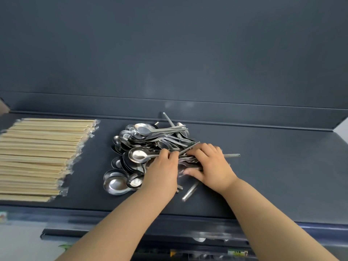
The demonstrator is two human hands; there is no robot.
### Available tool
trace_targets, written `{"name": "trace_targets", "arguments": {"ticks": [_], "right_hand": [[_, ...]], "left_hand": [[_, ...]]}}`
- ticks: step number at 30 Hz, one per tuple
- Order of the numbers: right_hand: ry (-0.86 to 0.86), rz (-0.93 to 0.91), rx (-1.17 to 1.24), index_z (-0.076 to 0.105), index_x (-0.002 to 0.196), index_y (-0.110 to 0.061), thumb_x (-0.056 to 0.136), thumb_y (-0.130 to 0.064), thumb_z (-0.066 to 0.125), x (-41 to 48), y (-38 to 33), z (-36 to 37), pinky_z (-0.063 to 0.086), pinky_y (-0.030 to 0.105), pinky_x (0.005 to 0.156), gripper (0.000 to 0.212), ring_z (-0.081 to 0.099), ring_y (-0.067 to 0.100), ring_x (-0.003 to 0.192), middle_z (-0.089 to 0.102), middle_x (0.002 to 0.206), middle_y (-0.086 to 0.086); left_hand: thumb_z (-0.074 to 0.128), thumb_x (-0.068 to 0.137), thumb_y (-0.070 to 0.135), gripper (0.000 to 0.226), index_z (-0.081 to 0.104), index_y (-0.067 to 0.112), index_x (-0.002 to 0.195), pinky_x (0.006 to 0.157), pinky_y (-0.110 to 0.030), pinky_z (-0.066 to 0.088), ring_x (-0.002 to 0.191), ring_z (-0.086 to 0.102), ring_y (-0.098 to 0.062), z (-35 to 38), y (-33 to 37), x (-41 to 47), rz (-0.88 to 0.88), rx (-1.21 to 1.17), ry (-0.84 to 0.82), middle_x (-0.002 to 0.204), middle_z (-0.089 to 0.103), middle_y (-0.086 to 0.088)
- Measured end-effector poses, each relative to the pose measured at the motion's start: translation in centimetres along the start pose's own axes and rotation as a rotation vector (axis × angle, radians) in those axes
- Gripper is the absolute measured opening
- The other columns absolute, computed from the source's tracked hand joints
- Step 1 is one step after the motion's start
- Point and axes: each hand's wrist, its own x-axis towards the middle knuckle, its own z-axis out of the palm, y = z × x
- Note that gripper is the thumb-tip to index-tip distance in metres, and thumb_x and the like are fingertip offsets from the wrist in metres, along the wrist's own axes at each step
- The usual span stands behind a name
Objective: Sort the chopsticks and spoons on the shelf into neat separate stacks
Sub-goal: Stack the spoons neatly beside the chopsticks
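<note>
Pressing down on a jumbled spoons (148,147) heap mid-shelf (273,166), both hands side by side over the handles. Left hand (162,172) curled, fingers (165,154) bent onto one spoon's handle; right hand (212,166) spread flat, thumb tucked under blurred handles, grip unclear. Chopsticks (41,157) stacked in wrappers far left, well apart from the heap.

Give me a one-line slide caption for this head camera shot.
Both bare hands, left hand and right hand, gather a pile of shiny metal spoons beside neatly stacked wrapped wooden chopsticks on a dark grey shelf.
</note>
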Motion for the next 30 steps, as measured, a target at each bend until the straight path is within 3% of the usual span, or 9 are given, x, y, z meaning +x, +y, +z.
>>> {"name": "trace_targets", "arguments": {"ticks": [4, 9, 12, 14, 17, 20, 23, 26, 30], "right_hand": [[-0.085, -0.091, -0.187, 0.054, 0.12, -0.02, 0.079, -0.072, 0.039, -1.2, 1.9, -1.1, 0.034, 0.033, 0.085, 0.067, 0.055, 0.02, 0.097, 0.061, 0.113, 0.0], [0.011, 0.011, -0.293, 0.068, 0.095, -0.018, 0.082, -0.053, 0.044, -1.2, 2.0, -0.5, 0.046, 0.032, 0.067, 0.044, 0.064, 0.024, 0.076, 0.067, 0.087, -0.002], [0.015, -0.032, -0.253, 0.069, 0.092, -0.018, 0.082, -0.053, 0.046, -0.6, 1.4, 0.1, 0.037, 0.03, 0.07, 0.043, 0.062, 0.021, 0.078, 0.067, 0.087, -0.002], [0.011, -0.059, -0.206, 0.068, 0.1, -0.017, 0.082, -0.055, 0.046, -0.5, 1.3, 0.2, 0.031, 0.028, 0.072, 0.048, 0.055, 0.019, 0.086, 0.066, 0.092, -0.002], [0.013, -0.048, -0.208, 0.068, 0.104, -0.02, 0.084, -0.053, 0.045, -0.7, 1.3, 0.1, 0.035, 0.028, 0.072, 0.045, 0.053, 0.019, 0.086, 0.065, 0.093, -0.004], [0.027, -0.032, -0.192, 0.068, 0.102, -0.021, 0.085, -0.052, 0.046, -0.7, 1.3, 0.0, 0.034, 0.027, 0.071, 0.042, 0.051, 0.017, 0.084, 0.065, 0.09, -0.005], [-0.011, -0.037, -0.23, 0.069, 0.104, -0.022, 0.083, -0.054, 0.044, -0.5, 1.0, -0.1, 0.034, 0.027, 0.072, 0.045, 0.052, 0.016, 0.085, 0.065, 0.092, -0.006], [-0.044, -0.055, -0.287, 0.07, 0.099, -0.021, 0.083, -0.047, 0.044, 0.0, 0.5, 0.0, 0.031, 0.028, 0.072, 0.041, 0.059, 0.021, 0.08, 0.065, 0.088, -0.005], [-0.101, -0.079, -0.302, 0.068, 0.095, -0.021, 0.083, -0.044, 0.04, 0.5, -0.4, 0.2, 0.043, 0.029, 0.069, 0.038, 0.061, 0.019, 0.076, 0.065, 0.081, -0.006]], "left_hand": [[0.051, 0.084, -0.003, 0.061, 0.033, 0.019, 0.139, 0.09, -0.025, 0.036, 0.112, 0.046, -0.021, 0.1, -0.9, 0.4, 0.018, -0.033, 0.011, 0.129, 0.035, -0.003], [0.048, 0.09, 0.007, 0.058, 0.027, 0.019, 0.142, 0.103, -0.024, 0.027, 0.121, 0.035, -0.019, 0.7, -1.2, 0.0, 0.138, -0.091, 0.027, 0.137, 0.035, 0.002], [0.05, 0.095, 0.026, 0.055, 0.024, 0.021, 0.143, 0.1, -0.026, 0.033, 0.117, 0.038, -0.02, 1.3, -1.4, 0.5, 0.116, 0.011, 0.064, 0.132, 0.038, 0.002], [0.052, 0.094, 0.025, 0.05, 0.031, 0.019, 0.139, 0.096, -0.027, 0.037, 0.114, 0.04, -0.021, 1.5, -1.7, 0.9, 0.08, 0.077, 0.046, 0.127, 0.042, 0.001], [0.078, 0.07, 0.017, 0.056, 0.053, 0.016, 0.12, 0.078, -0.03, 0.047, 0.098, 0.051, -0.023, 1.2, -2.0, 1.0, 0.099, 0.137, 0.069, 0.109, 0.052, -0.001], [0.066, 0.081, 0.012, 0.059, 0.042, 0.013, 0.135, 0.086, -0.032, 0.042, 0.105, 0.046, -0.025, 1.4, -2.1, 0.9, 0.123, 0.121, 0.04, 0.119, 0.048, -0.004], [0.07, 0.075, 0.011, 0.043, 0.054, 0.015, 0.115, 0.074, -0.031, 0.045, 0.095, 0.051, -0.024, 0.8, -1.7, 0.9, 0.103, 0.185, 0.093, 0.105, 0.052, -0.002], [0.062, 0.08, 0.012, 0.031, 0.051, 0.015, 0.11, 0.075, -0.031, 0.044, 0.1, 0.051, -0.025, 0.6, -1.4, 1.2, 0.133, 0.238, 0.067, 0.106, 0.05, -0.003], [0.089, 0.044, 0.014, 0.04, 0.06, 0.016, 0.072, 0.044, -0.027, 0.04, 0.06, 0.056, -0.02, 0.4, -2.0, 1.3, 0.135, 0.304, 0.137, 0.07, 0.056, -0.001]]}}
